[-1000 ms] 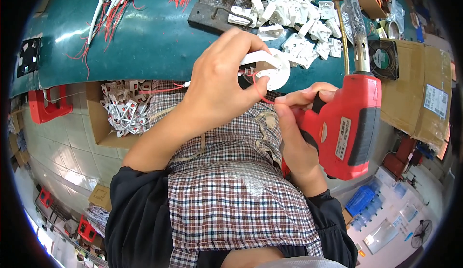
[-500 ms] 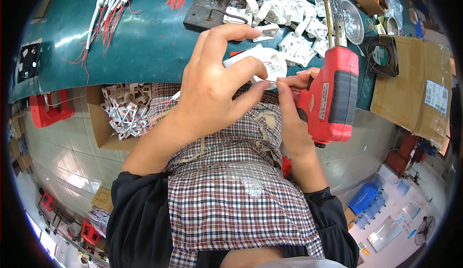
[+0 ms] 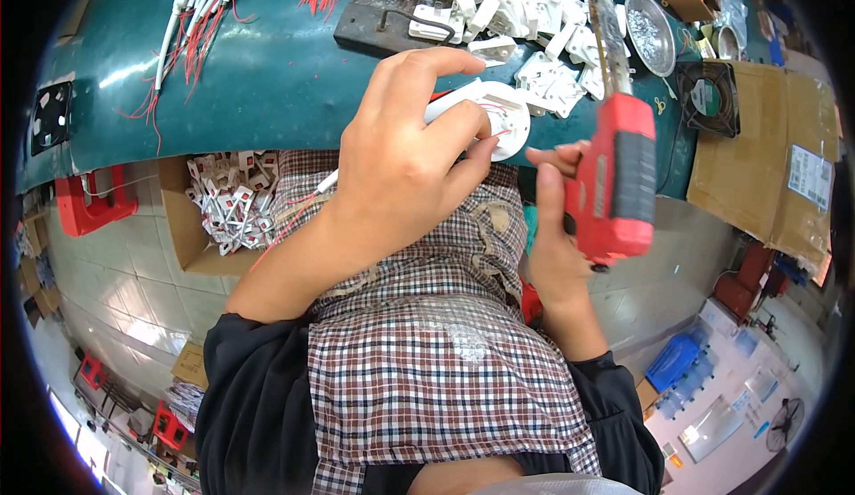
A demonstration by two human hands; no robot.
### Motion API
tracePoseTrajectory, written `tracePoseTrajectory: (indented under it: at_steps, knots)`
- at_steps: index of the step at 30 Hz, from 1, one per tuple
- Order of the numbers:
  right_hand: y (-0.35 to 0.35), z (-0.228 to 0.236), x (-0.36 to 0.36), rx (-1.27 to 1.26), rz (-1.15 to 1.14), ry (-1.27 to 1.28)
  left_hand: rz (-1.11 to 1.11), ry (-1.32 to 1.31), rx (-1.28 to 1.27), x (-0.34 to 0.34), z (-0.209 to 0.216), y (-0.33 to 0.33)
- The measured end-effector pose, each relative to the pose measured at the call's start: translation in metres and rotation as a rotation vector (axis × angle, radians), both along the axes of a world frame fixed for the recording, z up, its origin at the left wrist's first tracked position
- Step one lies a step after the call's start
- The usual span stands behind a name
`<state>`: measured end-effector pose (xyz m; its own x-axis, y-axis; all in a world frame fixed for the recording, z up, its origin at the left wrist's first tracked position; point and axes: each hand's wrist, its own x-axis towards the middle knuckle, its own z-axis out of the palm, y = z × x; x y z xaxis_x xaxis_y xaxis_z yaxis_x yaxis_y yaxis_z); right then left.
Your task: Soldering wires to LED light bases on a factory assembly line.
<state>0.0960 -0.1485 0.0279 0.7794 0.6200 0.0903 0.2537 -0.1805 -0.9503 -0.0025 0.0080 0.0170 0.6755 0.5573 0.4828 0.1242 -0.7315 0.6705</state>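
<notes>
White plastic fitting [image 3: 511, 114], smooth and disc-ended, is at the edge of the glossy green bench [image 3: 267, 103]; the left hand [image 3: 405, 152] pinches thin red wire [image 3: 502, 131] over it, while the right hand [image 3: 557, 219] grasps a ridge-backed red tool [image 3: 632, 183].

Glossy green table [image 3: 258, 85] over pale floor tiles [image 3: 134, 272], red stools [image 3: 169, 428] left, white wall [image 3: 737, 452] and fan [image 3: 785, 425] right

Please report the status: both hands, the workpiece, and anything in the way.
Left hand holding white round-ended part, red wire across it. Right hand holding red tool, apart from it. Loose white parts crowd the bench beyond.
</notes>
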Motion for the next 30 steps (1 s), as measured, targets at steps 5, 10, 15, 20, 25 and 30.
tracePoseTrajectory:
  at_steps: [5, 10, 15, 20, 25, 30]
  knots:
    - [-0.032, 0.042, 0.003, -0.104, 0.027, 0.078, -0.023, 0.014, -0.005, -0.002, 0.003, 0.003]
    - [-0.067, 0.051, 0.006, 0.007, 0.102, 0.107, -0.064, 0.044, 0.008, -0.002, 0.008, 0.006]
    - [-0.097, 0.065, 0.002, -0.133, 0.088, 0.176, -0.098, 0.058, -0.012, -0.001, 0.009, 0.007]
    - [-0.111, 0.077, 0.004, -0.412, 0.231, -0.054, -0.093, 0.050, -0.048, -0.005, 0.007, 0.007]
    - [-0.113, 0.073, 0.006, -0.532, 0.259, -0.148, -0.105, 0.033, -0.056, -0.005, 0.006, 0.008]
    - [-0.114, 0.070, 0.006, -0.561, 0.239, -0.106, -0.107, 0.034, -0.074, -0.005, 0.006, 0.008]
